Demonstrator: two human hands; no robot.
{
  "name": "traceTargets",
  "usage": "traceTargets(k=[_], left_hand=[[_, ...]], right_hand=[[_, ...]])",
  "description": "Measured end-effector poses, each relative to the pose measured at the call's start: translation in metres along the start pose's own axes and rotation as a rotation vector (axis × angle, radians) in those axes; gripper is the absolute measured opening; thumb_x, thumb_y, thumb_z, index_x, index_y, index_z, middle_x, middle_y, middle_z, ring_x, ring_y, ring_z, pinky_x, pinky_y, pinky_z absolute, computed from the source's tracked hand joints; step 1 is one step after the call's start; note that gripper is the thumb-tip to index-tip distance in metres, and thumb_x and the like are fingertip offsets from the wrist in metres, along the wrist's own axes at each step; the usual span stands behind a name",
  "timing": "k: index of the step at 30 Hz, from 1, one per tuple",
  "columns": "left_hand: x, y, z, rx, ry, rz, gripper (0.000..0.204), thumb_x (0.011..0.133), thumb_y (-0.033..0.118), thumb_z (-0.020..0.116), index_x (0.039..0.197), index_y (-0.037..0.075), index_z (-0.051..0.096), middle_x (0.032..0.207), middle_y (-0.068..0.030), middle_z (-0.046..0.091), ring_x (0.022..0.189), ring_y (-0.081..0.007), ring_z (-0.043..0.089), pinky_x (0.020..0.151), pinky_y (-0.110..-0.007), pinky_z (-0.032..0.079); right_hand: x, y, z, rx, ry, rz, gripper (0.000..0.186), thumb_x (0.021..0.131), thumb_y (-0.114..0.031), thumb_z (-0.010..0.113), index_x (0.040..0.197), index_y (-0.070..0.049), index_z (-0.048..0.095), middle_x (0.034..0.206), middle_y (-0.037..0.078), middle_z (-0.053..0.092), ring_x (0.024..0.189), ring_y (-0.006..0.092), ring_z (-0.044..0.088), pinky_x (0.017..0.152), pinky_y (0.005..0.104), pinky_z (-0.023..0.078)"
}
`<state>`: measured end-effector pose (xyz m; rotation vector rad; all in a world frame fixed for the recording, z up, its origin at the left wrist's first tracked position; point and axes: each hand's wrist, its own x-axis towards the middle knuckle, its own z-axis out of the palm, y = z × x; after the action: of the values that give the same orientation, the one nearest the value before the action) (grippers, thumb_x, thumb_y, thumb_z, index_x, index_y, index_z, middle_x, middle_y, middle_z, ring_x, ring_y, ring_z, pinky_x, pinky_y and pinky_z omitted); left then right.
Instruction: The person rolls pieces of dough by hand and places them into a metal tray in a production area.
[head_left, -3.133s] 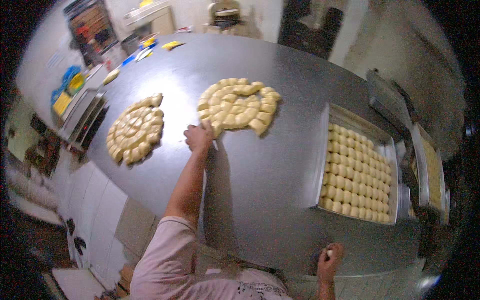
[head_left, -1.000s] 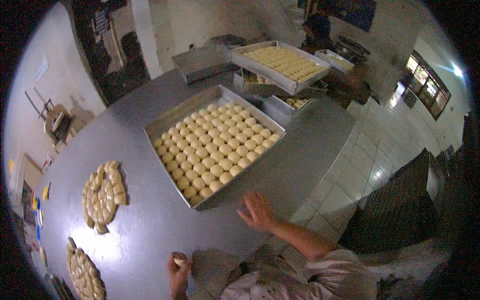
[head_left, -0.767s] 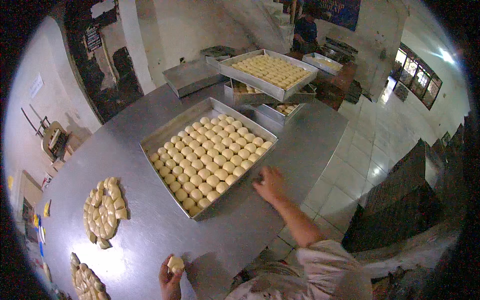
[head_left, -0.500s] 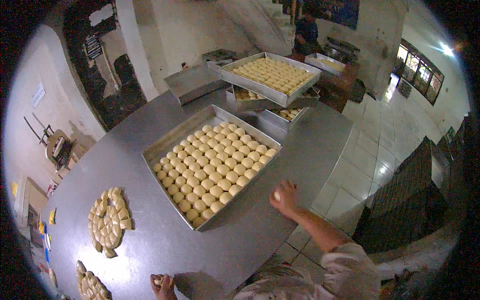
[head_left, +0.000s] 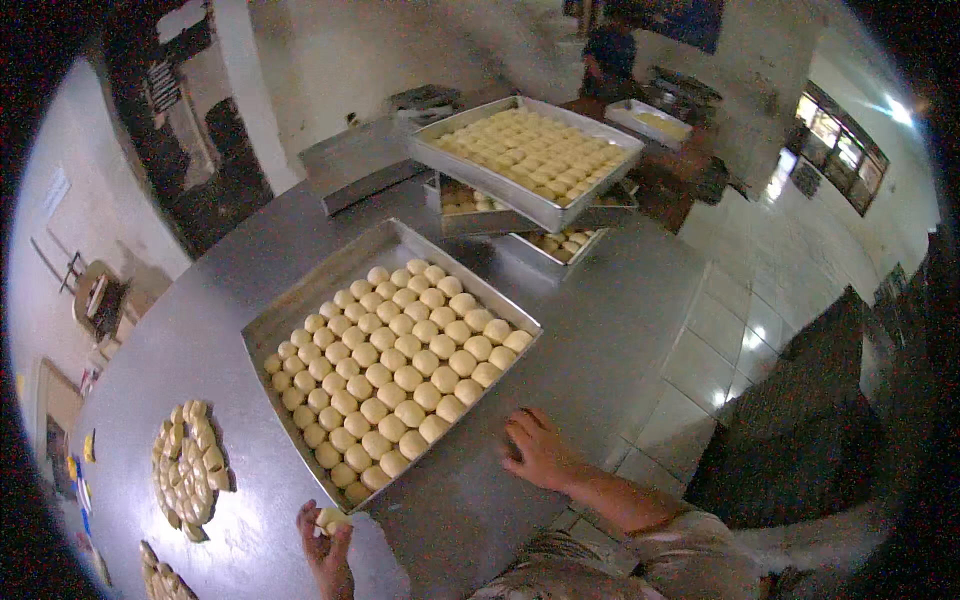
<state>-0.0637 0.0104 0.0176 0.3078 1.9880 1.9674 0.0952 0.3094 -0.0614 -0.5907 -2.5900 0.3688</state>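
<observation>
My left hand holds a small piece of dough at the near edge of the steel table, just below the front corner of a metal baking tray. That tray is filled with rows of round dough balls, with bare metal along its far left side. My right hand lies flat on the table, fingers spread, a little right of the tray's near right edge.
Several stacked trays of dough balls sit at the far end of the table. A ring-shaped cluster of cut dough pieces lies at left, another cluster at the bottom left corner. A person stands at the far end. Tiled floor lies to the right.
The view swung from the dough clusters to the filled tray. My left hand brought a dough piece close to the tray's corner. My right hand slid along the table edge near the tray.
</observation>
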Motion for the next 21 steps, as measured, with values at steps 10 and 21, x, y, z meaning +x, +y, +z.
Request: traceTargets(k=[10, 21], left_hand=[[-0.016, -0.039, -0.020, -0.079, 0.333, -0.216, 0.026, 0.076, 0.004, 0.062, 0.077, 0.013, 0.038, 0.074, 0.0023, 0.041, 0.065, -0.0060, 0.040, 0.055, -0.022, 0.035], [-0.093, -0.066, -0.054, 0.051, 0.818, -0.276, 0.049, 0.073, 0.012, 0.068, 0.115, 0.010, 0.042, 0.083, -0.0009, 0.049, 0.066, -0.0106, 0.044, 0.054, -0.024, 0.038]], right_hand=[[0.188, -0.018, -0.089, 1.222, 0.080, 0.178, 0.029, 0.079, -0.015, 0.055, 0.106, -0.005, 0.052, 0.103, 0.003, 0.053, 0.095, 0.0137, 0.049, 0.084, 0.0287, 0.040], [0.384, 0.042, 0.089, 0.136, 0.033, 0.039, 0.034, 0.074, -0.005, 0.050, 0.108, -0.005, 0.053, 0.103, 0.020, 0.056, 0.097, 0.0367, 0.053, 0.085, 0.0401, 0.042]])
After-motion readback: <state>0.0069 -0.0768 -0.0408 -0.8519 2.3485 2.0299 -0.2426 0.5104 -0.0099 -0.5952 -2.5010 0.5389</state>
